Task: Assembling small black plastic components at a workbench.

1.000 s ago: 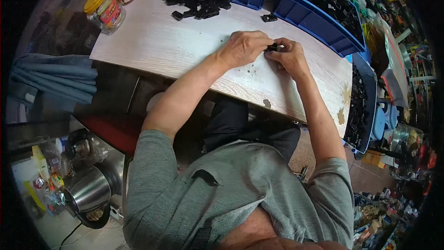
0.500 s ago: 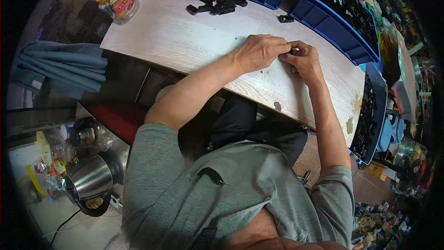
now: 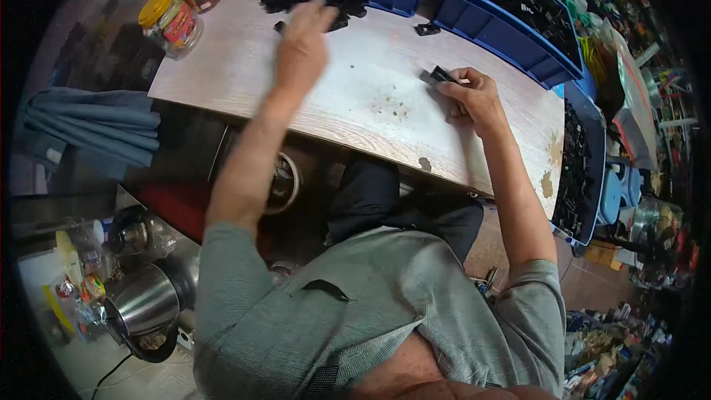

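Observation:
Between the thumb and fingers of my right hand (image 3: 474, 98) is a small black plastic part (image 3: 443, 75), held just above the right side of the table. My left hand (image 3: 304, 48) reaches to the far side, over the near edge of a heap of black plastic parts (image 3: 355, 4). Motion smears its fingers, so whether they grip a part cannot be made out. One more black part (image 3: 427, 29) lies alone to the right of the heap, near the bins.
Blue bins (image 3: 503, 26) of black parts line the table's (image 3: 244, 74) far edge; another blue bin (image 3: 581, 170) stands at its right end. Yellow-lidded jar (image 3: 174, 26) sits far left. Crumbs (image 3: 396, 109) dot the tabletop. A steel kettle (image 3: 144, 296) is at lower left.
My left hand has left my right hand and swung left and away to the heap. My right hand keeps the black part, which now shows more fully. The whole view has shifted slightly.

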Available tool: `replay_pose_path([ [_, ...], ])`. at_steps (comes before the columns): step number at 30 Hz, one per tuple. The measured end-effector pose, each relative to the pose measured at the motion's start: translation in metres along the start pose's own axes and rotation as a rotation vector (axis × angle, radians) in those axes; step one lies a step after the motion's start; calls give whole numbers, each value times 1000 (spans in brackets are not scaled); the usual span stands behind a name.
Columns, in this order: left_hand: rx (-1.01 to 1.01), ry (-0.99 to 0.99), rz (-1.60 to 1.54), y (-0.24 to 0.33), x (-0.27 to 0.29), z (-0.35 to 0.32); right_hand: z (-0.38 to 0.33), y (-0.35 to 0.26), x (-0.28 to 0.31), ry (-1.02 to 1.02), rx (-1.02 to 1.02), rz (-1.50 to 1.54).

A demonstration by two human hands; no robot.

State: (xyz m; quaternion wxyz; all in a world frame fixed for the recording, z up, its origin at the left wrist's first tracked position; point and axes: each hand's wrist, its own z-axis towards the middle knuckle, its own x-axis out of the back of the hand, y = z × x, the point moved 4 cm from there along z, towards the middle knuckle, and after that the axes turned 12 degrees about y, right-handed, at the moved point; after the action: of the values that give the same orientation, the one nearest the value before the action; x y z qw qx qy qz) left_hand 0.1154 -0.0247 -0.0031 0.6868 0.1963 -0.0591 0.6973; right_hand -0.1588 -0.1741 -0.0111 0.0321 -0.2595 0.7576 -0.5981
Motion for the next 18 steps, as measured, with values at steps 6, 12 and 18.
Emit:
replay_pose_path([
  [6,106,-357,228,-67,23,-15,26,31,84,166,50,61],
  [12,-3,-274,90,-22,34,-24,57,60,237,729,-6,347],
  [18,-53,-254,-96,27,13,-30,45,49,225,732,1,198],
])
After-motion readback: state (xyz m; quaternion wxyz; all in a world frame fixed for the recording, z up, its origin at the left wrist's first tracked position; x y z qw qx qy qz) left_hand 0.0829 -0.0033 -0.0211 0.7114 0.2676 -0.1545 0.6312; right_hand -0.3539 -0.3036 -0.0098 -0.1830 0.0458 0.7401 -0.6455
